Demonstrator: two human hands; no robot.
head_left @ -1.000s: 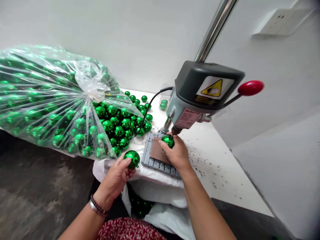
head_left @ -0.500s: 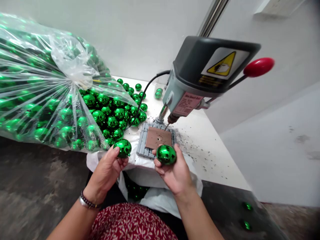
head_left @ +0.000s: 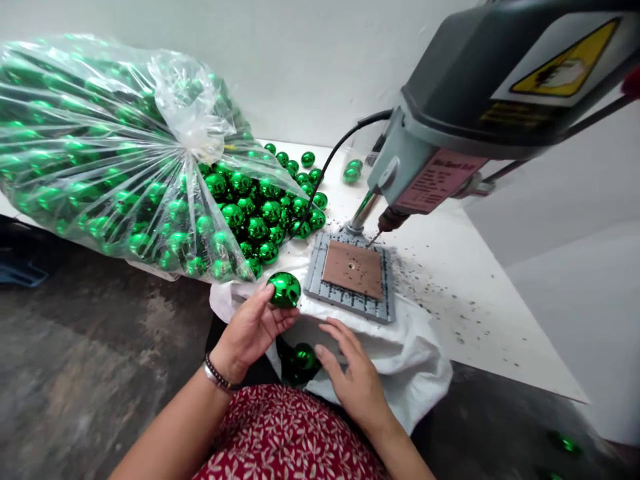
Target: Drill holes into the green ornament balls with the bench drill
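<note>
A shiny green bauble point(head_left: 284, 290) is held between the thumb and fingers of my left hand point(head_left: 256, 325), just left of the drill press base. My right hand point(head_left: 353, 373) is empty, its fingers apart, over the opening of a white sack point(head_left: 395, 353). Close to its thumb, another green bauble point(head_left: 303, 357) shows in the dark mouth of the sack. Beyond my hands stands a small bench drill press point(head_left: 430, 173). Its bit hangs above a brown board point(head_left: 353, 268) with a hole, lying on the grey slotted base point(head_left: 314, 283).
A large clear plastic bag point(head_left: 100, 193) full of green baubles lies at left, and loose baubles point(head_left: 257, 228) are heaped beside it. A black cable point(head_left: 345, 141) arches behind. Dark shavings point(head_left: 460, 313) litter the white table point(head_left: 530, 363). A bauble point(head_left: 566, 442) lies on the floor.
My right hand has let go of its bauble and moved down to the sack opening, its fingers spread. My left hand still holds its bauble. The view has shifted left and closer.
</note>
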